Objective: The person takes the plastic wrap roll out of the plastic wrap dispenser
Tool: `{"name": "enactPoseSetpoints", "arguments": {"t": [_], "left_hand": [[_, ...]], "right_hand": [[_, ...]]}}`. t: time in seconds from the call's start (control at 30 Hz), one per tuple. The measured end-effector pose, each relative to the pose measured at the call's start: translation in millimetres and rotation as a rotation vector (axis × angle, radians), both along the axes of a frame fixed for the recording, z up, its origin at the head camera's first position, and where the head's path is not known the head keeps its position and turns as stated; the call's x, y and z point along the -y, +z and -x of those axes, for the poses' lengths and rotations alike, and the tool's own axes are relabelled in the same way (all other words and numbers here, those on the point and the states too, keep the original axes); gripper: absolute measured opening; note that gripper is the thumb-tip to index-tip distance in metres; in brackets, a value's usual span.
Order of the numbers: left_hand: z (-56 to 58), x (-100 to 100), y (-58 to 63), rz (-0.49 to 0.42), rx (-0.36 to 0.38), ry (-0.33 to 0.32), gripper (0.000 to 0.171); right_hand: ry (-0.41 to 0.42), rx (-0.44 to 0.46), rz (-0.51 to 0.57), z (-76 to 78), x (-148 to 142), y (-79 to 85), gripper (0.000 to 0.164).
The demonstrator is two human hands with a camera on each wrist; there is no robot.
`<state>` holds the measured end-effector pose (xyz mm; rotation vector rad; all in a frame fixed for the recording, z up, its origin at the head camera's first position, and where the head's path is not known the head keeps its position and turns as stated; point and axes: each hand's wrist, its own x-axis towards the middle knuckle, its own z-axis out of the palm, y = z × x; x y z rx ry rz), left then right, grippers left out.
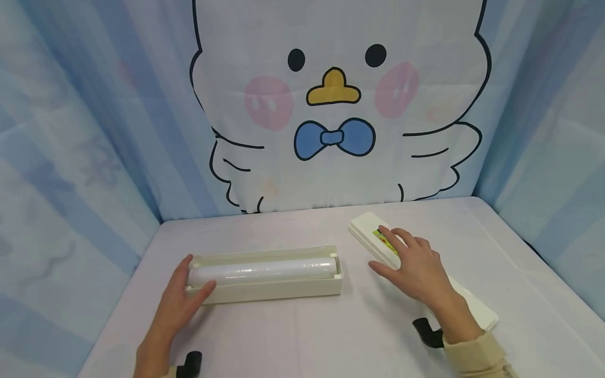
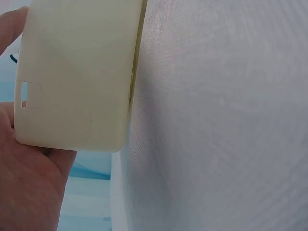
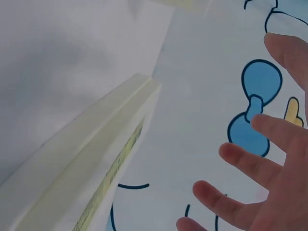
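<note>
Okay, on the table (image 1: 293, 341): open box (image 1: 279, 291) left, lid (image 1: 368, 231) right, clear roll (image 1: 269, 269) inside box;
left hand (image 1: 179, 307) grips box's end; right hand (image 1: 423, 273) spread over lid, not touching; steady box, span lid's long edges, probably best.

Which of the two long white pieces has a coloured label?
The piece below the right hand; the other, an open box held by the left hand, shows none.
</note>
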<state>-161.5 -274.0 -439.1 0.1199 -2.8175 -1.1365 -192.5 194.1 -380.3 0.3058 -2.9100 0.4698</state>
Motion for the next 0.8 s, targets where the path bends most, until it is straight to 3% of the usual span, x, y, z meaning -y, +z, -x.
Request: {"name": "enactPoseSetpoints", "arguments": {"t": [0.37,0.8], "left_hand": [[-1.5,2,-1.7,-0.013,-0.054,-0.013,0.092],[-1.5,0,-1.6,-0.017,-0.001,0.012,0.096]], "right_hand": [[0.083,-0.024,0.018,5.6,19,-5.3,0.076],[0.126,-0.036,-0.005,12.9,39,-10.1,0.079]]}}
